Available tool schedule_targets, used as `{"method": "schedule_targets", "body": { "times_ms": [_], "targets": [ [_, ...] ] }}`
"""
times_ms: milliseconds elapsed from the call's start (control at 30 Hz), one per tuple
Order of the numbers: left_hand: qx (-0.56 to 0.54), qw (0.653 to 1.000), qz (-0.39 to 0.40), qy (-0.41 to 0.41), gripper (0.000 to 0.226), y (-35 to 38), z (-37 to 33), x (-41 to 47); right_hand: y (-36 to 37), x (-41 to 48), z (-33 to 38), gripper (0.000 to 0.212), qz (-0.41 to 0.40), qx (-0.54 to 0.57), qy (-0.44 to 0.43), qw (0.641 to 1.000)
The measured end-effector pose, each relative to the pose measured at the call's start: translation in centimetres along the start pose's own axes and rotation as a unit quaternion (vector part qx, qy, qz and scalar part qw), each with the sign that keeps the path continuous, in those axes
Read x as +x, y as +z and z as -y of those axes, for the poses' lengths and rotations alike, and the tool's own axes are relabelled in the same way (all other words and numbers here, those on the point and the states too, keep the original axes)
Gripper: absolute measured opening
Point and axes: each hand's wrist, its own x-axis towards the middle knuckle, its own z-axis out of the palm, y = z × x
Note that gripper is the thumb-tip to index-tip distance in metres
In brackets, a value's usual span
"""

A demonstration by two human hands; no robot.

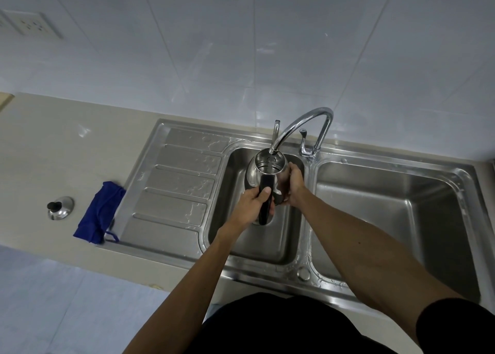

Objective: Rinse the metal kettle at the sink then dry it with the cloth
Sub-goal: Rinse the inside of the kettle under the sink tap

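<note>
A shiny metal kettle point(263, 175), lid off, is held above the left basin of a double steel sink point(396, 193), its open mouth directly beneath the spout of a curved chrome tap point(302, 123). The left hand point(253, 205) is wrapped tightly around the kettle's black handle point(266, 201), thumb on top, while the right hand point(293, 183) is cupped against the kettle's right side, steadying it. The polished body is probably slippery once wet and will grow heavier as it fills, so the handle looks like the secure place to hold (with the other palm supporting the rigid wall). Left of the basin lies the ribbed draining board, beaded with water; just beyond its edge, a crumpled blue cloth point(100, 211) waits on the beige counter point(53, 150), and farther left sits the kettle's lid point(61, 207) with its black knob. Whether water is running is hard to tell, and the kettle's base is hidden behind the hands.
</note>
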Motion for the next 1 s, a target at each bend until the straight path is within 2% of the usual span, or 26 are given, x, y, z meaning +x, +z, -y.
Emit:
{"method": "schedule_targets", "body": {
  "times_ms": [1000],
  "targets": [
    [0.006,1.0,-0.003,0.009,0.032,-0.3,0.41,0.23,0.38,-0.76,-0.12,0.067,0.001,0.014,0.013,1.0]
  ]
}}
